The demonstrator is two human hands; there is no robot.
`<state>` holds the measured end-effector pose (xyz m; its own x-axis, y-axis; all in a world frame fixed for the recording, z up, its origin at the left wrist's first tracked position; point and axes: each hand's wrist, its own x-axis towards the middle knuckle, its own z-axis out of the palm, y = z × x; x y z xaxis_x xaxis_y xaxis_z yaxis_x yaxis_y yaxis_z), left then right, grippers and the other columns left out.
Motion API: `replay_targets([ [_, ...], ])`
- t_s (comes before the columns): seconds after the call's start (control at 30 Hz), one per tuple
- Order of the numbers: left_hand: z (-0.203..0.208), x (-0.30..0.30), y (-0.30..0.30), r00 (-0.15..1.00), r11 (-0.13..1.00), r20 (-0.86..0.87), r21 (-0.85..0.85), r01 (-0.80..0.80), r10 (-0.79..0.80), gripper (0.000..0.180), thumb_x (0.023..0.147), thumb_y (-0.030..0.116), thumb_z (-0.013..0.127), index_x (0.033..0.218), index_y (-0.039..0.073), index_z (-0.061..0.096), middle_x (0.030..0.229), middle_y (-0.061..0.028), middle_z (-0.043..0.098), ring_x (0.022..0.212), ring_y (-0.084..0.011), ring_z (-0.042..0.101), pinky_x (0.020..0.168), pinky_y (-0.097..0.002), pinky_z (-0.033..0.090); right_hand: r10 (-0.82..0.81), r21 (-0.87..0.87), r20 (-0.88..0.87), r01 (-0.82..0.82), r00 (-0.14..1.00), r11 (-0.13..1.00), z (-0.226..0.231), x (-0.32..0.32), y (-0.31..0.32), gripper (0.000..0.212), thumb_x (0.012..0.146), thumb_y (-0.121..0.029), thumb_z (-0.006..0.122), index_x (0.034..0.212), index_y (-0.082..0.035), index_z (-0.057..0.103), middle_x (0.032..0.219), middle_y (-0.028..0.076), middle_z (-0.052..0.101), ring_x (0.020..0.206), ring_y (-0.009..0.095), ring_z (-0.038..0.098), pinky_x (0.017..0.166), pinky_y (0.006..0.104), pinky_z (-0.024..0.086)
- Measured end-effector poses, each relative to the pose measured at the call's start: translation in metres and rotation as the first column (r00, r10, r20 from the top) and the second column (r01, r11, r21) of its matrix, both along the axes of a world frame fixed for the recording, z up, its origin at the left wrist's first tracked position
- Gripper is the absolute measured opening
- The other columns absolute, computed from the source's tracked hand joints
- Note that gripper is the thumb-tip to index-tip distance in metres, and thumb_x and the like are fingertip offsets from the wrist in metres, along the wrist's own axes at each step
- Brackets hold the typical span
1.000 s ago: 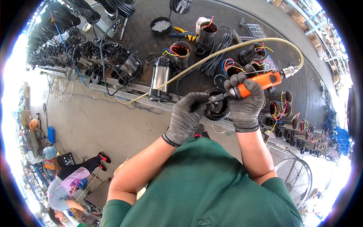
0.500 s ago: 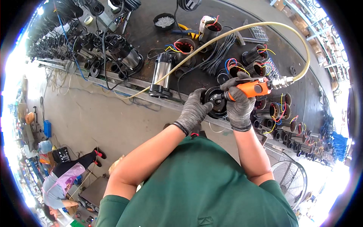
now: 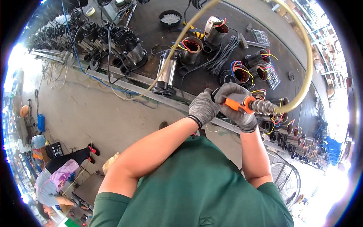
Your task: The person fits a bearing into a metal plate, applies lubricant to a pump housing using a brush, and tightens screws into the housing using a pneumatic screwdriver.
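Note:
My right hand (image 3: 238, 106), in a grey knit glove, is wrapped round an orange air screwdriver (image 3: 241, 104). Its spring-guarded hose fitting points right, and a clear yellowish air hose (image 3: 308, 64) loops away from it. Beside it my left hand (image 3: 204, 106), also gloved, has its fingers closed at the edge of a black round part (image 3: 215, 93). Both hands cover most of that part, and the screwdriver's tip is hidden. Left of the hands, a shiny metal motor cylinder (image 3: 166, 72) with a black base stands at the bench edge.
Open metal housings (image 3: 191, 49) with coloured wires stand about the dark bench (image 3: 151, 32). A bundle of black cable (image 3: 225, 56), a black bowl of clear pieces (image 3: 170, 18) and rows of pumps (image 3: 128, 47) are there too. A fan (image 3: 283, 181) stands behind right; another person (image 3: 60, 178) works at lower left.
The screwdriver has swung from pointing left across the black round part to a tilt with its hose end nearer me. My right hand has turned with it, covering more of the part.

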<state>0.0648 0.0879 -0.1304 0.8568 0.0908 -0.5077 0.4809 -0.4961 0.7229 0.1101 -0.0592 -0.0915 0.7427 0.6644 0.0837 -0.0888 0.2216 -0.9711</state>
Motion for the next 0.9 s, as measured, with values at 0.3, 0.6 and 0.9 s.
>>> replay_targets([
  [0.3, -0.014, -0.001, -0.002, 0.990, 0.991, 0.093, -0.092, -0.097, 0.106, 0.043, 0.085, 0.032, 0.072, 0.117, 0.005, 0.062, 0.106, -0.0225, 0.072, 0.103, -0.0392, 0.069, 0.090, -0.0467, 0.054, -0.153, -0.031, 0.171, 0.161, 0.973, 0.987, -0.010, 0.005, 0.005, 0.048, 0.076, -0.006, 0.083, 0.117, 0.000, 0.061, 0.102, 0.008, 0.067, 0.091, 0.017, 0.066, 0.084, 0.0345, 0.055],
  [0.6, -0.014, -0.002, 0.002, 0.990, 0.982, 0.086, -0.157, -0.101, 0.115, 0.047, 0.082, 0.029, 0.073, 0.121, 0.004, 0.062, 0.108, -0.0212, 0.073, 0.105, -0.0372, 0.069, 0.092, -0.0460, 0.054, -0.715, 0.102, -0.024, 0.714, 0.698, 0.693, -0.005, -0.025, 0.044, 0.051, 0.077, 0.002, 0.080, 0.123, -0.002, 0.058, 0.097, 0.004, 0.066, 0.083, 0.012, 0.063, 0.074, 0.0258, 0.053],
  [0.9, -0.023, -0.001, -0.005, 0.987, 0.978, 0.088, -0.169, -0.119, 0.135, 0.051, 0.084, 0.031, 0.072, 0.124, 0.002, 0.060, 0.111, -0.0219, 0.072, 0.108, -0.0371, 0.068, 0.094, -0.0449, 0.053, -0.588, 0.143, 0.115, 0.572, 0.801, 0.808, -0.029, -0.023, 0.023, 0.040, 0.076, 0.002, 0.073, 0.113, -0.003, 0.059, 0.093, 0.004, 0.066, 0.086, 0.015, 0.064, 0.083, 0.0309, 0.054],
])
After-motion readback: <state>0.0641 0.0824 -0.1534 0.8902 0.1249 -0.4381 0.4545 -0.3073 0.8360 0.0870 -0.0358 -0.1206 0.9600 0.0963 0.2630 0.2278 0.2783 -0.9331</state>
